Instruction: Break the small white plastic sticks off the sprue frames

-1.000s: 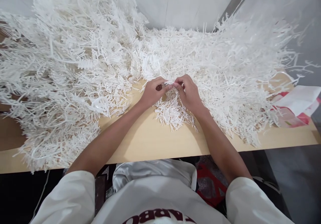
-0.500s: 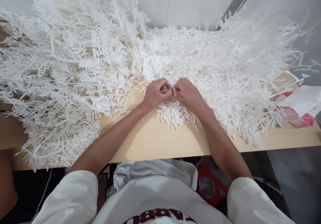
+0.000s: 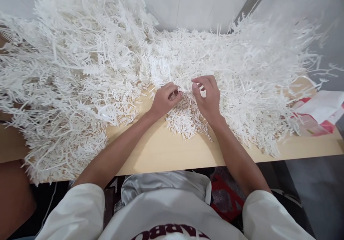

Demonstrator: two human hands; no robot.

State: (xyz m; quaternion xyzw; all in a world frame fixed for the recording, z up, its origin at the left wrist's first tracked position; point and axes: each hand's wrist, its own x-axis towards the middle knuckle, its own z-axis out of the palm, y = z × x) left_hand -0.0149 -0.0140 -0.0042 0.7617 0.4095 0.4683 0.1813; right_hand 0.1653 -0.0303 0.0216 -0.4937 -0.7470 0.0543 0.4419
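Observation:
My left hand (image 3: 166,99) is closed in a pinch, thumb and forefinger meeting at a thin white plastic sprig that blends into the white material behind it. To its right, my right hand (image 3: 209,98) has its thumb and forefinger apart, with nothing visible between them. Below and between the hands lies a small heap of short white plastic sticks (image 3: 185,123). Behind them spreads a thick layer of branching white plastic sprigs (image 3: 236,64), which reaches up close to both hands.
A taller mound of the same white sprigs (image 3: 80,53) covers the left side of the wooden table (image 3: 161,154). At the right end rests a red and white plastic bag (image 3: 319,114). Another person's limb (image 3: 16,197) shows at the lower left. A tiled wall (image 3: 199,3) stands behind.
My hands were together, fingertips touching; now my right hand has moved away to the right and its fingers have parted. My left hand stays nearly in place. The limb at lower left extends further in.

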